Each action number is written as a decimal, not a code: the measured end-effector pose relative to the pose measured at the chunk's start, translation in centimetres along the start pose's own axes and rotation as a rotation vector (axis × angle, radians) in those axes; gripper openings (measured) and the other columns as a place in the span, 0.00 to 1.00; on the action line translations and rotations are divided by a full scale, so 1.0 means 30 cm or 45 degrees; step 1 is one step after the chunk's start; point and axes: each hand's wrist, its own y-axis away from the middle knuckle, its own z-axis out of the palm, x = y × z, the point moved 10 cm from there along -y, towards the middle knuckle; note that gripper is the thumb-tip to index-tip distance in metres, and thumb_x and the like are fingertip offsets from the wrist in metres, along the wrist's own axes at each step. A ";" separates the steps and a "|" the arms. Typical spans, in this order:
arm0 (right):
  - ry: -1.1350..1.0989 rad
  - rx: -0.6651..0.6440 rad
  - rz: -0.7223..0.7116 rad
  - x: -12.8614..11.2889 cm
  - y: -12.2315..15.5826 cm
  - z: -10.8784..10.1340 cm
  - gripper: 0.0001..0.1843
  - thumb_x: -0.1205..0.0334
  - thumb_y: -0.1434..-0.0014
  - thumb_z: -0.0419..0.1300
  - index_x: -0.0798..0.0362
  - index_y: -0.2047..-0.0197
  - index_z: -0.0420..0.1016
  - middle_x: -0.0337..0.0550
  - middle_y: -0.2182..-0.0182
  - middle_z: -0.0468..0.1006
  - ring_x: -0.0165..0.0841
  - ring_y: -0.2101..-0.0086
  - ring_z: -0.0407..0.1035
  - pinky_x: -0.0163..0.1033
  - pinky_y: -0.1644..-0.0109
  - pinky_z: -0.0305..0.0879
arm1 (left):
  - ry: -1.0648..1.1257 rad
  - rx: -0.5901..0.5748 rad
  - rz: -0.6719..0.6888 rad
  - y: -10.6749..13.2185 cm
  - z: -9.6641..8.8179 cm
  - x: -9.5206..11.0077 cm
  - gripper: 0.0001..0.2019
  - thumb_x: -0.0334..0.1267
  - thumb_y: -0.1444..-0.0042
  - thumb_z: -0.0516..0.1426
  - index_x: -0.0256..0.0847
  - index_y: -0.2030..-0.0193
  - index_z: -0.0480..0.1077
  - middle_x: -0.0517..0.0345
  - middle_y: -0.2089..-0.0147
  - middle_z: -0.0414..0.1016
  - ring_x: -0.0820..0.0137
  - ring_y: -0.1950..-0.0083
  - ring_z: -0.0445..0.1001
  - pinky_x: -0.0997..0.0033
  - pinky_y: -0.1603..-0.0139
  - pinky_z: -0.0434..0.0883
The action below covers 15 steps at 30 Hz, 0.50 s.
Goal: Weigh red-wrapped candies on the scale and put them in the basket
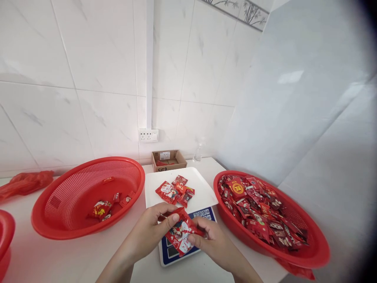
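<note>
Between my hands is a red printed candy packet (182, 232), held above the keypad of a digital scale (172, 253). My left hand (155, 226) pinches its upper left edge between thumb and fingers. On the packet's right side, my right hand (210, 239) grips with the thumb in front and the fingers behind. Just beyond, the scale's white weighing pan (203, 196) carries a small group of red packets (167, 192). Whether the held packet's top is sealed cannot be made out.
At right, a red basket (321, 251) is heaped with small red packets. A red basket (44, 220) at left holds a few. A cardboard box (169, 168) and a clear glass-like vessel (198, 152) stand by the wall. Red plastic bag (26, 184) lies far left.
</note>
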 end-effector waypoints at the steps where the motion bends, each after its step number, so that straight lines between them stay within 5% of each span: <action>1: 0.062 -0.001 0.016 0.003 0.001 0.000 0.19 0.46 0.49 0.60 0.55 0.66 0.70 0.38 0.72 0.70 0.31 0.69 0.62 0.34 0.66 0.57 | 0.003 -0.018 -0.017 0.000 0.003 -0.005 0.15 0.47 0.43 0.52 0.37 0.63 0.73 0.56 0.65 0.73 0.69 0.64 0.68 0.73 0.64 0.64; 15: 0.276 -0.073 0.025 0.026 -0.001 0.032 0.24 0.39 0.48 0.55 0.55 0.69 0.68 0.37 0.73 0.67 0.30 0.71 0.58 0.33 0.67 0.54 | -0.109 0.091 -0.116 -0.003 0.005 -0.054 0.14 0.46 0.44 0.52 0.38 0.73 0.67 0.64 0.77 0.63 0.75 0.75 0.58 0.76 0.75 0.57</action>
